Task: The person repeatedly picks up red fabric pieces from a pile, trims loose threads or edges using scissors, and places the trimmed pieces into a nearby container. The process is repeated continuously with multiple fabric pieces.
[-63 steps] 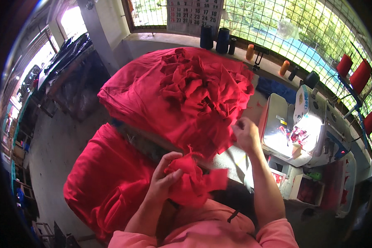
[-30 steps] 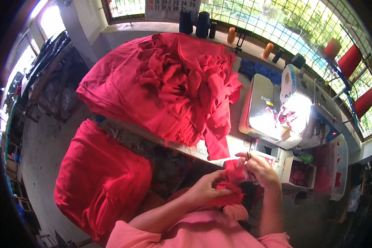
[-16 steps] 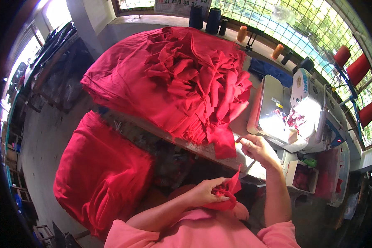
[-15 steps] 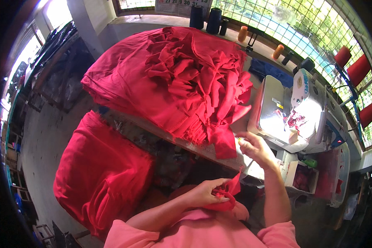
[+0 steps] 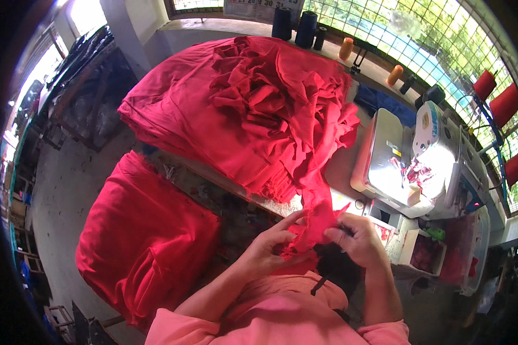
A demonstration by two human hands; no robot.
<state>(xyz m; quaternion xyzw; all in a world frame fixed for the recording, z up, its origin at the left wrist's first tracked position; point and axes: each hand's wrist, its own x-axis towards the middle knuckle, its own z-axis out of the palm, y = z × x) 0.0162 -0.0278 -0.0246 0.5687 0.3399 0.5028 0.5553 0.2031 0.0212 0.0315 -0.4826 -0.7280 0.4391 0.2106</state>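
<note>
A strip of red cloth (image 5: 316, 221) runs down from the big heap of red fabric (image 5: 178, 98) on the table to my hands. My left hand (image 5: 270, 244) is closed on the bunched lower end of this cloth, in front of my body. At the strip's right edge, my right hand (image 5: 360, 240) pinches the cloth between thumb and fingers. Whether anything small is also tucked in my right palm is hidden. A second stack of folded red fabric (image 5: 144, 236) sits lower, to the left of my arms.
Right of the heap stands a white sewing machine (image 5: 434, 129) with a lit work area and a flat metal-topped part (image 5: 380, 149). A small open box (image 5: 423, 253) is below it. Thread cones (image 5: 305, 29) line the window sill; red cones (image 5: 505, 104) stand far right.
My right hand has come down from the table edge to the cloth beside my left hand. My left hand has risen slightly, and the hanging cloth now stretches from the heap to both hands.
</note>
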